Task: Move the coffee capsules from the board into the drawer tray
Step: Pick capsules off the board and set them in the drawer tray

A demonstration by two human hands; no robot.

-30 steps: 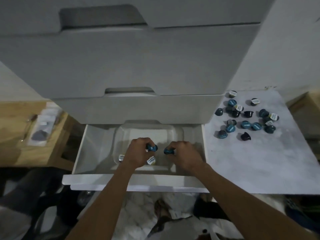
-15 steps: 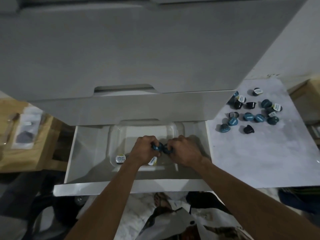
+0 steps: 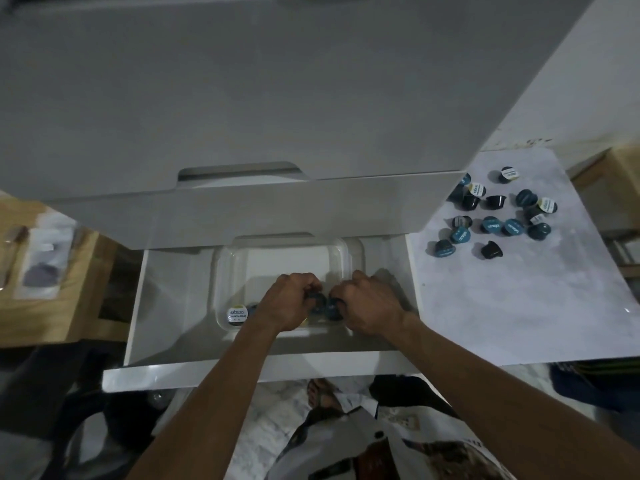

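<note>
- Coffee capsules are in two places: a scattered group (image 3: 498, 216) lies on the far part of the board (image 3: 519, 306), toward its far left corner, and a few already sit in the drawer tray (image 3: 225, 268).
- We hold one teal capsule (image 3: 317, 301) in our left hand (image 3: 287, 303) and another teal capsule (image 3: 334, 306) in our right hand (image 3: 372, 304); the fingers of each hand are curled round their capsule, and the two capsules nearly touch over the near half of the tray.
- We judge that we carry one per hand to halve the trips, and keep them low over the tray so they drop without bouncing out.
- One capsule with a white label (image 3: 237, 314) lies lid up in the near left corner of the tray; we cannot tell how many others our hands hide.
- The tray is clear plastic and stands in the middle of the open white drawer (image 3: 166, 306), so its walls keep the capsules from rolling around the drawer floor.
- The board lies just beside the drawer's right edge, which keeps the reach short.
- On the board some capsules stand lid up, others lie tipped on their sides, and several are touching; we judge most of the task is not yet done.
- Above the open drawer rise closed grey drawer fronts (image 3: 242, 98), which hide the far left corner of the board.
- Beside the drawer's left edge is a wooden surface (image 3: 79, 271) with a clear packet (image 3: 41, 265) on it.
</note>
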